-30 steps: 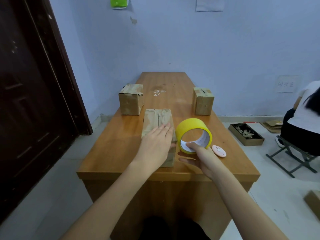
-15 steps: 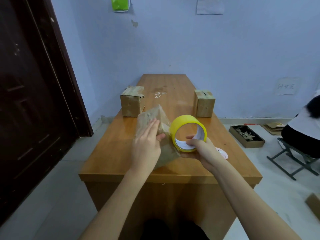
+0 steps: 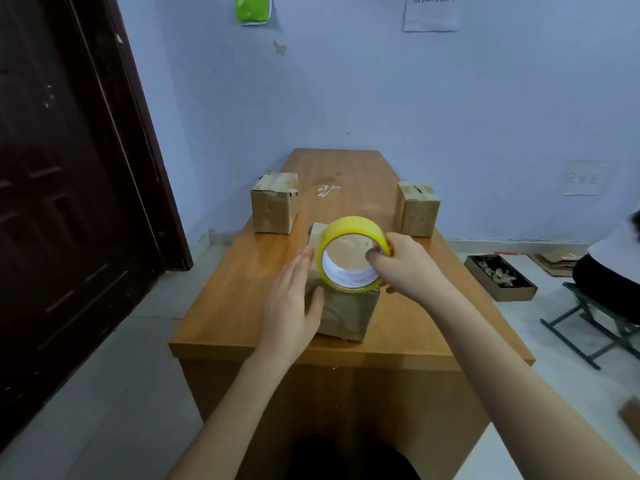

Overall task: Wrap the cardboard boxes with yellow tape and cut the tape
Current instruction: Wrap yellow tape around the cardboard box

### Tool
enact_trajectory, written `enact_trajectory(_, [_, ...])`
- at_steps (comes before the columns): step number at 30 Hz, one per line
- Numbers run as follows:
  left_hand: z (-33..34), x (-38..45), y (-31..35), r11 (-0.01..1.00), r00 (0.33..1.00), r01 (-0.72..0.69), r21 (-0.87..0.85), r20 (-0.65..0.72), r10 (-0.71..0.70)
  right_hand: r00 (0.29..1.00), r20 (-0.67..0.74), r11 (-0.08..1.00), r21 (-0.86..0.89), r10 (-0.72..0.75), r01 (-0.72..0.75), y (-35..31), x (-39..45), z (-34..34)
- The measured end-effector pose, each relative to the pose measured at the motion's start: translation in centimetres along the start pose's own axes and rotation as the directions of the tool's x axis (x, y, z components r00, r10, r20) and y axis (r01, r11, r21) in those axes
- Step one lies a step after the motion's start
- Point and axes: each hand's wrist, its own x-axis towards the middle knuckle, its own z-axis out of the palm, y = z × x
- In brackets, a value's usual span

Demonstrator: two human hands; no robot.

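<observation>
A brown cardboard box (image 3: 346, 313) stands near the front edge of the wooden table (image 3: 242, 299). My left hand (image 3: 294, 306) presses flat against the box's left side, fingers straight and thumb on its front face. My right hand (image 3: 405, 268) grips a roll of yellow tape (image 3: 349, 233) above the box top, thumb hooked inside the white core and fingers over the outer rim. The roll hides most of the box top. Two more cardboard boxes stand farther back, one at the left (image 3: 275, 206) and one at the right (image 3: 417, 213).
A dark door (image 3: 69, 202) fills the left side. On the floor at the right lies an open tray of scraps (image 3: 498, 277), and a person (image 3: 609, 268) sits on a folding stool (image 3: 595, 323). A blue wall closes off the table's far end.
The box was tipped up from lying flat and now stands on the table. My left hand shifted from its top to its left side. My right hand lifted the tape roll over the box.
</observation>
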Motion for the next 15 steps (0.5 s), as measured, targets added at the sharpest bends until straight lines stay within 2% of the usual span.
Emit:
enact_trajectory(3, [-0.1,-0.1,-0.4,0.999,0.999,0.003,0.053,0.037,-0.005,0.999,0.035,0.964,-0.262,-0.035,0.043,-0.8,0.1,0.9])
enact_trajectory(5, [0.0,-0.3,-1.4,0.996,0.999,0.025,0.091,0.035,-0.028,0.997,0.058,0.948,-0.312,-0.048,0.064,-0.9,-0.1,1.7])
enact_trajectory(10, [0.1,-0.6,-2.1,0.971,0.997,-0.069,0.229,0.035,0.063,0.992,0.052,0.963,-0.241,-0.111,0.121,-1.1,-0.6,2.1])
enact_trajectory(12, [0.2,-0.6,-2.1,0.944,0.99,-0.136,0.299,0.0,0.142,0.983,0.104,0.963,-0.206,-0.152,0.171,-1.7,-0.3,1.5])
enact_trajectory(13, [0.2,-0.6,-2.3,0.931,0.982,-0.172,0.323,-0.02,0.189,0.977,0.139,0.97,-0.163,-0.159,0.181,-2.0,0.0,1.0])
enact_trajectory(15, [0.0,-0.7,-2.6,0.911,0.97,-0.21,0.356,-0.041,0.24,0.978,0.176,0.994,0.033,-0.11,0.106,-1.7,0.6,-0.4])
